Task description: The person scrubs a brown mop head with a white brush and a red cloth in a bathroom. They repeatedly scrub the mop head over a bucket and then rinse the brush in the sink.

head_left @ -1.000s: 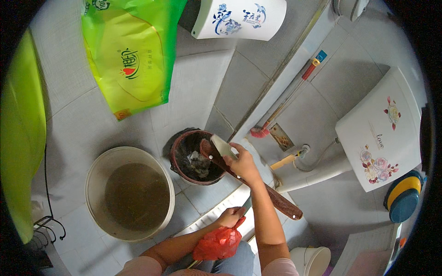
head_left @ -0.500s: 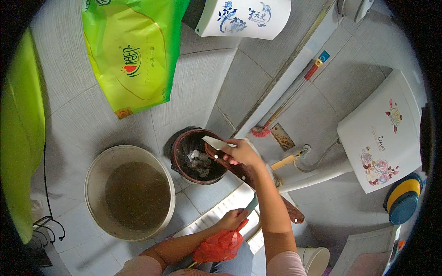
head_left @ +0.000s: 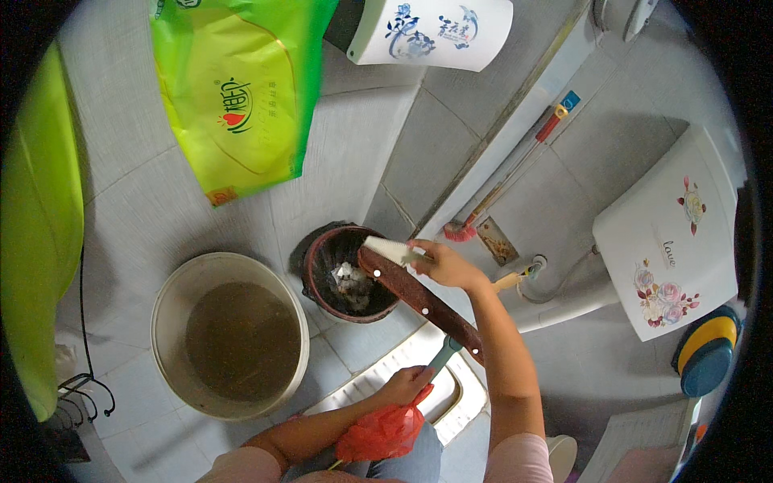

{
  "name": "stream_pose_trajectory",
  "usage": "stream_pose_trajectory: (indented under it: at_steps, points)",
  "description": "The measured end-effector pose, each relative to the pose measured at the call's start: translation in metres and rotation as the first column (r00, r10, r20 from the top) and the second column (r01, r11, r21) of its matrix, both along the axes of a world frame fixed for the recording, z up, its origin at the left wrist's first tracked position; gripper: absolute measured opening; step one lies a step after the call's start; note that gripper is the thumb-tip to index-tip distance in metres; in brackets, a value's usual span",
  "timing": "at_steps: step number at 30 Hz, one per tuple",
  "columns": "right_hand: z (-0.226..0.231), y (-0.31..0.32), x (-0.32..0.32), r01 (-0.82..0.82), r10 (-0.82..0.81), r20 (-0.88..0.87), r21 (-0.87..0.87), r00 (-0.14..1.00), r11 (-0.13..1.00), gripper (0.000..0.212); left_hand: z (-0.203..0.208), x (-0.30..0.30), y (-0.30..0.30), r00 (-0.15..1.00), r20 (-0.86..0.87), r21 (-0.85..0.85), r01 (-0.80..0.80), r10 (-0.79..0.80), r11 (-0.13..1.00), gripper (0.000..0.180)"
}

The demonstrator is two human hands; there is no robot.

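Note:
My left hand (head_left: 405, 386) is closed around the blue-green handle (head_left: 441, 359) of a broom. Its long, dark reddish-brown head (head_left: 415, 299) is tilted from upper left to lower right and carries several white dots. A red plastic bag (head_left: 380, 435) hangs beside my left wrist. In my right hand (head_left: 443, 264) is a small pale brush-like tool (head_left: 388, 249), its whitish end against the upper-left end of the broom head. Under that end stands a brown waste bin (head_left: 312, 299) lined with a black bag, with white and grey scraps inside.
A large pale bucket (head_left: 155, 346) of murky water stands left of the bin. A white squat toilet (head_left: 475, 394) lies beneath the broom. A red brush (head_left: 460, 231) leans by the wall, near a white cistern (head_left: 644, 249). A green tissue pack (head_left: 233, 113) hangs above.
My right hand and the pale tool have shifted slightly right, and my right forearm has swung outward to the right. My left hand keeps its hold on the handle.

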State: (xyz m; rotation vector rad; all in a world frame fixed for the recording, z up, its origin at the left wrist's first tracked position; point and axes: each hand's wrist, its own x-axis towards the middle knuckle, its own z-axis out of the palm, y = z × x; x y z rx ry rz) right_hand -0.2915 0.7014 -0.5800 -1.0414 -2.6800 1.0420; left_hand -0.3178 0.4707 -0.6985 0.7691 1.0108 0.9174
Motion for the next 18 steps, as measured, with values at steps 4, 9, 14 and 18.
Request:
stream_pose_trajectory:
  at_steps: [4,9,14,18]
  points:
    - [-0.014,0.005,0.006,0.122,-0.125,-0.081,-0.040,0.989,0.992,0.044,0.011,-0.005,0.000,1.000,0.006,-0.010,0.020,-0.020,1.000,0.042]
    - [-0.015,-0.005,-0.002,0.044,-0.043,-0.069,0.021,0.997,0.999,0.043,0.015,-0.006,-0.004,0.999,0.053,-0.068,0.003,0.000,0.998,0.039]
    - [-0.019,-0.009,-0.001,0.116,-0.116,-0.108,-0.010,0.987,0.993,0.044,0.021,-0.016,0.000,0.999,0.007,-0.099,0.044,-0.044,0.994,0.036]
    - [-0.022,-0.018,0.007,0.182,-0.180,-0.056,0.043,0.982,0.982,0.043,0.001,-0.007,-0.001,0.998,0.055,-0.146,-0.017,0.025,0.989,0.035]
